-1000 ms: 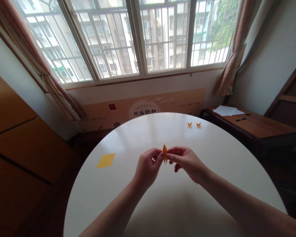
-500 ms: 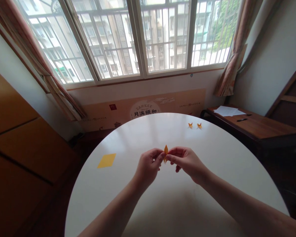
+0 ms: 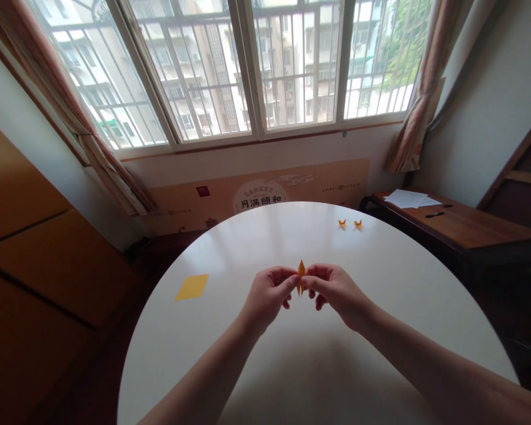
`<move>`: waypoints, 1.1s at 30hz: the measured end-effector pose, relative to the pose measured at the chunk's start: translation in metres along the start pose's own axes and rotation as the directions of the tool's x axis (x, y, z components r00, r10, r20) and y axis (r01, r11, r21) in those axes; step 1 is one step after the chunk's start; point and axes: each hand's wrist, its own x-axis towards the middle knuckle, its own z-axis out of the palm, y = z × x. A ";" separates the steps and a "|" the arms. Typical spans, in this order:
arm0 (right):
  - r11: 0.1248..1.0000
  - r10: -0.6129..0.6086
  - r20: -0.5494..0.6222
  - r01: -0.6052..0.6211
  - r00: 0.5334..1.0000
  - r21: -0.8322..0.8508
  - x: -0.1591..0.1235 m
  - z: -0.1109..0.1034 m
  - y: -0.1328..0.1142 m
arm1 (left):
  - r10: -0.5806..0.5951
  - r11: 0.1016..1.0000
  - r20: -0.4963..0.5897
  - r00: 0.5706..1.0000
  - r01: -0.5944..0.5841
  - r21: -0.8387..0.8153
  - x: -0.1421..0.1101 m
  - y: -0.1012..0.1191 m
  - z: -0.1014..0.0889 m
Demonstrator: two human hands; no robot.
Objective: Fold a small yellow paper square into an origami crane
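A small folded piece of yellow-orange paper (image 3: pixel 301 268) stands upright between my hands, pointed at the top and split into narrow tips below. My left hand (image 3: pixel 272 290) pinches it from the left with thumb and forefinger. From the other side, my right hand (image 3: pixel 331 286) grips it the same way. The fingertips cover the paper's middle. Off to the left, a flat yellow paper sheet (image 3: pixel 192 287) lies on the white round table (image 3: pixel 380 366). Two folded orange paper birds, one (image 3: pixel 342 224) beside the other (image 3: pixel 358 225), sit near the far right edge.
To the right stands a wooden side table (image 3: pixel 482 227) with white papers (image 3: pixel 409 199) and a dark pen (image 3: pixel 434 215). A printed cardboard panel (image 3: pixel 190 200) is behind the round table, below the barred window. Wooden cabinet doors (image 3: pixel 30 254) rise at the left.
Both pinching fingertips and the folded paper have shifted very slightly to the right. The sheet and the two birds lie as before.
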 end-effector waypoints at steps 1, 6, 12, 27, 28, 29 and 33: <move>1.000 0.001 0.001 -0.001 1.000 0.002 0.000 0.000 0.000 | -0.007 1.000 0.006 1.000 0.007 -0.020 0.001 0.000 0.000; 0.983 -0.153 -0.007 0.152 0.988 -0.103 0.003 -0.003 0.004 | 0.060 0.997 -0.030 0.998 -0.061 -0.037 0.004 -0.003 -0.003; 0.937 -0.320 -0.004 0.316 0.947 -0.146 0.005 -0.004 0.007 | 0.121 0.991 -0.063 0.991 -0.124 -0.048 0.003 -0.005 -0.003; 0.858 -0.413 -0.003 0.388 0.911 -0.338 0.001 -0.003 0.002 | 0.176 0.984 -0.110 0.978 -0.175 0.022 0.003 -0.002 -0.005; 0.865 -0.411 -0.018 0.383 0.912 -0.323 0.001 -0.003 0.002 | 0.182 0.983 -0.112 0.977 -0.181 0.021 0.002 -0.003 -0.004; 0.873 -0.408 -0.035 0.379 0.912 -0.308 0.001 -0.002 0.002 | 0.188 0.982 -0.116 0.975 -0.187 0.018 0.002 -0.003 -0.004; 0.907 -0.378 -0.079 0.352 0.923 -0.230 0.001 -0.001 0.002 | 0.189 0.980 -0.135 0.973 -0.194 -0.029 0.001 -0.003 -0.003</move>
